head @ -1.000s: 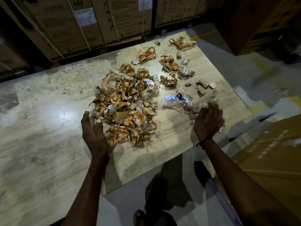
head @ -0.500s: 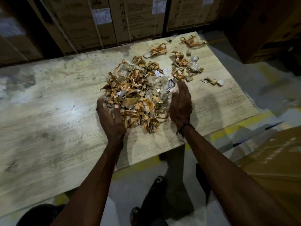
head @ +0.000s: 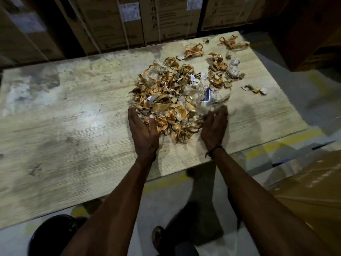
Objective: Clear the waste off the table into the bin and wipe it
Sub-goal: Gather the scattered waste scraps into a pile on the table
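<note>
A heap of crumpled brown tape and clear plastic waste (head: 166, 97) lies on the pale wooden table (head: 73, 126), right of its middle. My left hand (head: 143, 130) rests against the heap's near left side with fingers straight and palm turned inward. My right hand (head: 214, 128) presses against the near right side, its fingertips at a clear plastic piece with a blue label (head: 210, 97). Smaller scraps (head: 219, 71) lie scattered toward the far right corner. A dark round bin (head: 51, 235) shows below the table's near edge at bottom left.
Stacked cardboard cartons (head: 129, 21) line the wall behind the table. A brown carton (head: 313, 191) stands on the floor at the right, beside yellow floor tape (head: 276, 146). My shoe (head: 158, 235) is on the grey floor under the near edge.
My right hand swept in from the table's right edge, pushing the clear plastic into the main heap. Both hands now close in on the heap's near sides. The view shifted left, bringing the bin into sight.
</note>
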